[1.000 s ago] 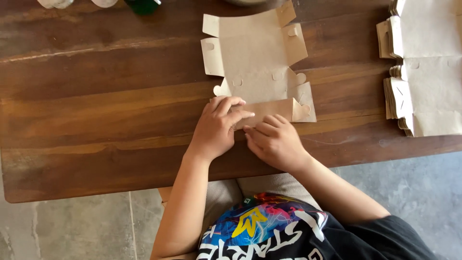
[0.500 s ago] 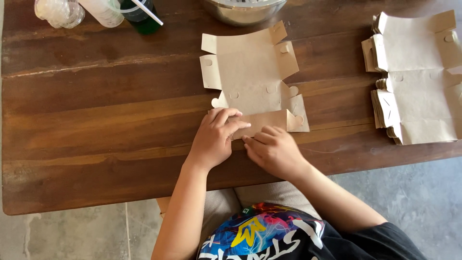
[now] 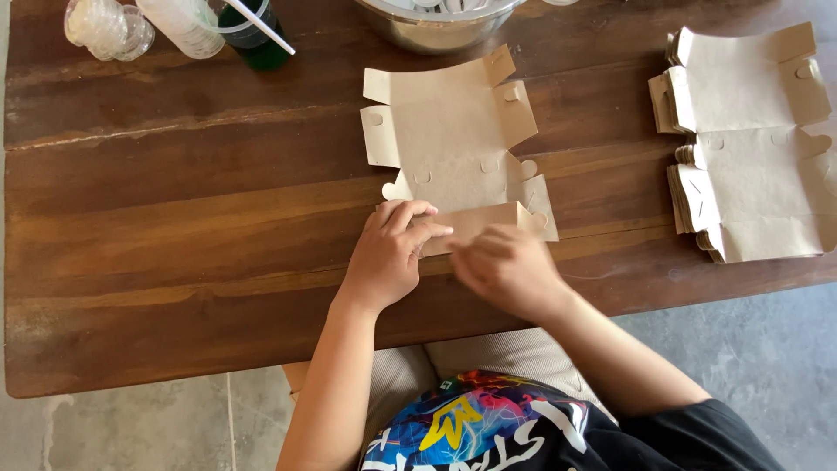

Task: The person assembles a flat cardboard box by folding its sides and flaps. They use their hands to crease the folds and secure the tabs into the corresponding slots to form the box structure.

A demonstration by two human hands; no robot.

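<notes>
At the near edge of the wooden worktop (image 3: 174, 262), left hand (image 3: 388, 253) and right hand (image 3: 506, 266) press the flat kraft box blank's (image 3: 449, 139) near flap down with flattened fingers, best creased firmly along the fold.

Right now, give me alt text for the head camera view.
Both hands, left hand and right hand, press the near flap of a flat brown cardboard box blank on a wooden table; a stack of blanks lies to the right.

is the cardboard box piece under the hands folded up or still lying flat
Mostly flat. The brown box blank lies spread on the table; only its near edge is folded, under the left hand and right hand.
</notes>
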